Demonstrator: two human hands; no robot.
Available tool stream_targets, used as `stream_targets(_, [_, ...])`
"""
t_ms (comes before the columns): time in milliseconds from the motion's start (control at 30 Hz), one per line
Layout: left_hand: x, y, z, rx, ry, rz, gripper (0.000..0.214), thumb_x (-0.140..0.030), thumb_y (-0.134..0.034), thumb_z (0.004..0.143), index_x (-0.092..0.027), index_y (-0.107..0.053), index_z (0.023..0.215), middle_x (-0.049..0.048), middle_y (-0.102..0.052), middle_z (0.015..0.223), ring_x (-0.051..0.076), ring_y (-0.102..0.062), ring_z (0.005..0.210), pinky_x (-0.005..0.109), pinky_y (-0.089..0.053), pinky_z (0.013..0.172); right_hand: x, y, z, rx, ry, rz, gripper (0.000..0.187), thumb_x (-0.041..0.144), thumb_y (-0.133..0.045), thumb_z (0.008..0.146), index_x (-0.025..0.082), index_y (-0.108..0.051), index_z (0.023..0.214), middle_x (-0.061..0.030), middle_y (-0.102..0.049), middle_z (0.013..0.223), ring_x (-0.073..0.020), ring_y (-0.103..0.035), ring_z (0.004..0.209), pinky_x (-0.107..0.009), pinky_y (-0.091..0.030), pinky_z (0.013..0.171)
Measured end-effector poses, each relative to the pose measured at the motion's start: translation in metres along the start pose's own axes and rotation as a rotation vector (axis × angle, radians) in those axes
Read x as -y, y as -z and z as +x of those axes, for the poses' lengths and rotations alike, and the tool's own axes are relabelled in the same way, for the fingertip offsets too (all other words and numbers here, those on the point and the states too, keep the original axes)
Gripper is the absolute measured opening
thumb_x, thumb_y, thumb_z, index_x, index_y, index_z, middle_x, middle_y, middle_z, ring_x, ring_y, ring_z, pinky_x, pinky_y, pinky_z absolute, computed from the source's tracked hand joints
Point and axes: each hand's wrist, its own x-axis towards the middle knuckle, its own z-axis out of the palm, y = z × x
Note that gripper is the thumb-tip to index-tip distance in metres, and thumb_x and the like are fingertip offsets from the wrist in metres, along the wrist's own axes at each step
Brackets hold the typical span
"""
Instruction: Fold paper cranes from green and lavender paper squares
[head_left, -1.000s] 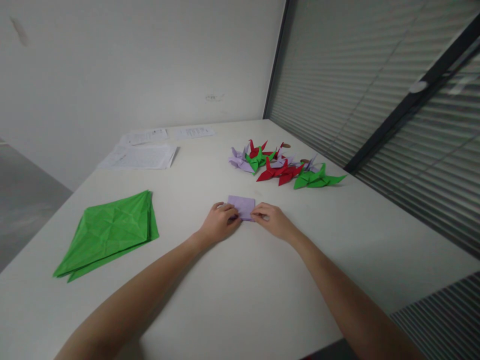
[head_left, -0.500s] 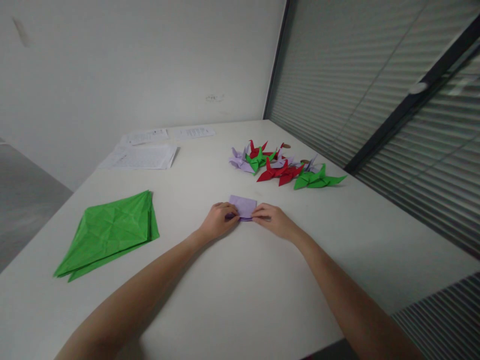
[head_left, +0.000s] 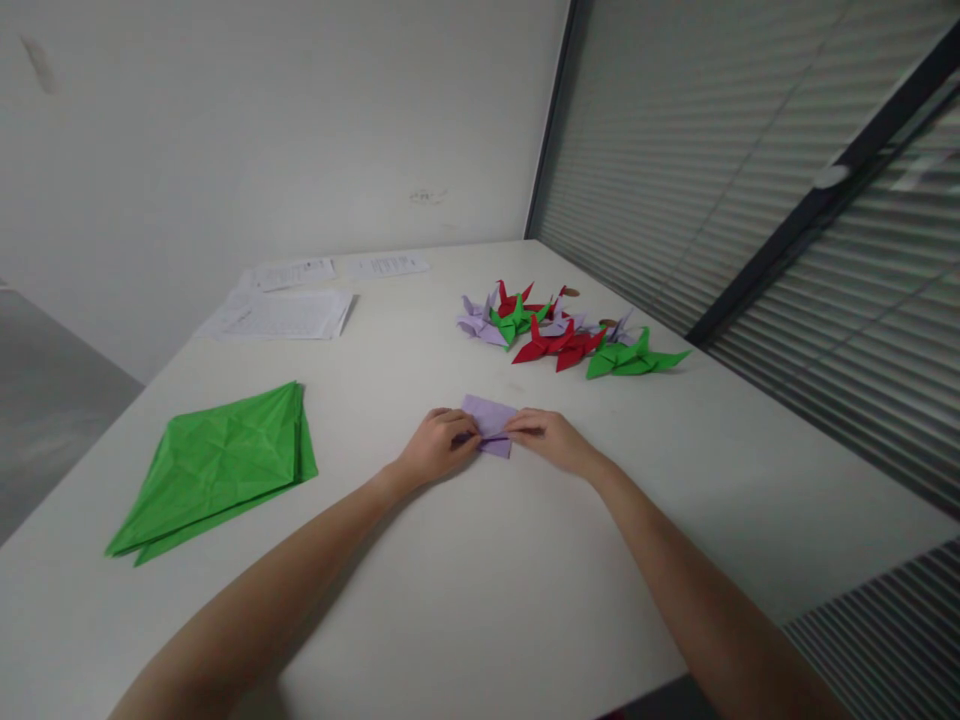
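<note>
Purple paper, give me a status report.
Left hand and right hand on purple paper. Folded, under-layer showing at near edge. Green paper and paper birds lie apart, not in the way.

Single view, from your head: lens looks forward and down over white worktop [head_left: 465,600], centred on your left hand [head_left: 442,440] and right hand [head_left: 551,438], near enough for forearms [head_left: 300,572] to fill lower frame, wide enough for pale wall [head_left: 262,130] beyond, slatted blinds [head_left: 660,170] at right.
</note>
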Motion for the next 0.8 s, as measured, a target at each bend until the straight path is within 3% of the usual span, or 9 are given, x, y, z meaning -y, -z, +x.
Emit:
stream_targets(167, [-0.009, 0.005, -0.004, 0.199, -0.224, 0.052, 0.03, -0.037, -0.055, 0.091, -0.022, -0.065, 0.114, 0.0077, -0.065, 0.126, 0.021, -0.06, 0.115, 0.039, -0.036, 0.104, -0.013, 0.004, 0.004, -0.169, -0.109, -0.061, 0.019, 0.029, -0.056, 0.081, 0.017, -0.071, 0.08, -0.0054, -0.073, 0.08, -0.0202, -0.066, 0.076, -0.035, -0.051, 0.075])
stream_targets(367, [-0.013, 0.007, -0.004, 0.296, -0.305, 0.085, 0.046, -0.047, -0.051, 0.091, -0.02, -0.058, 0.128, 0.013, -0.056, 0.137, 0.025, -0.053, 0.125, 0.04, -0.036, 0.101, -0.014, 0.005, 0.004, -0.158, -0.127, -0.115, 0.018, 0.026, -0.055, 0.08, 0.017, -0.07, 0.079, -0.0046, -0.073, 0.078, -0.0187, -0.066, 0.074, -0.031, -0.05, 0.073])
stream_targets(533, [-0.012, 0.006, -0.004, 0.277, -0.372, 0.053, 0.044, -0.045, -0.051, 0.091, -0.018, -0.06, 0.124, 0.0147, -0.055, 0.137, 0.026, -0.052, 0.126, 0.041, -0.037, 0.103, -0.015, -0.001, 0.003, -0.178, -0.189, -0.242, 0.015, 0.023, -0.057, 0.081, 0.019, -0.071, 0.079, -0.0057, -0.074, 0.081, -0.0192, -0.067, 0.076, -0.031, -0.05, 0.076])
stream_targets(800, [-0.011, 0.005, -0.004, 0.246, -0.406, -0.012, 0.028, -0.037, -0.054, 0.089, -0.018, -0.069, 0.103, 0.0117, -0.067, 0.118, 0.023, -0.059, 0.117, 0.038, -0.039, 0.1, -0.004, -0.011, 0.002, -0.229, -0.308, -0.58, 0.012, 0.025, -0.06, 0.084, 0.022, -0.07, 0.089, -0.0037, -0.073, 0.082, -0.0224, -0.06, 0.086, -0.033, -0.041, 0.081])
